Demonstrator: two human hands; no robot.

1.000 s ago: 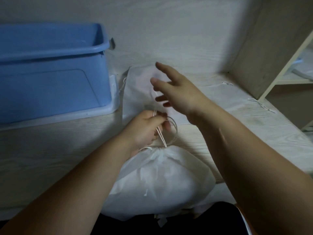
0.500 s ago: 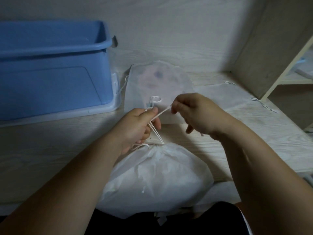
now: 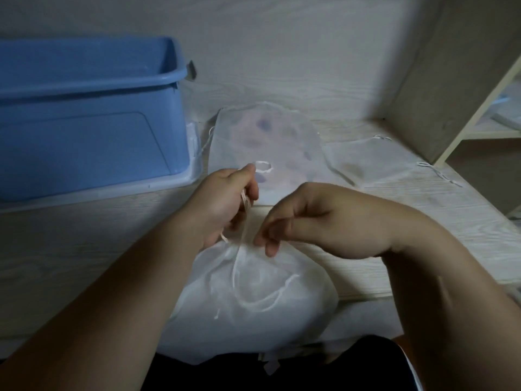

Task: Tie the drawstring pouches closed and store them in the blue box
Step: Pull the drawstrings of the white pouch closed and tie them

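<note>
Left hand (image 3: 225, 201) closed in a fist round the drawstring (image 3: 244, 221), which runs taut up from the gathered neck of the filled white pouch (image 3: 253, 311) at the table's near edge. Right hand (image 3: 324, 218) with fingers curled downward, fingertips (image 3: 271, 250) at the neck; whether they pinch the cord cannot be told. Slack cord loops over the pouch. Second pouch (image 3: 265, 136) and third pouch (image 3: 375, 162) lie flat beyond. Blue box (image 3: 84, 122) stands rear left on the pale wood-grain table (image 3: 70, 263); shelf unit (image 3: 451, 80) at right

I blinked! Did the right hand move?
Yes. The right hand pulled back from over the flat pouch toward the person, to the full pouch.
</note>
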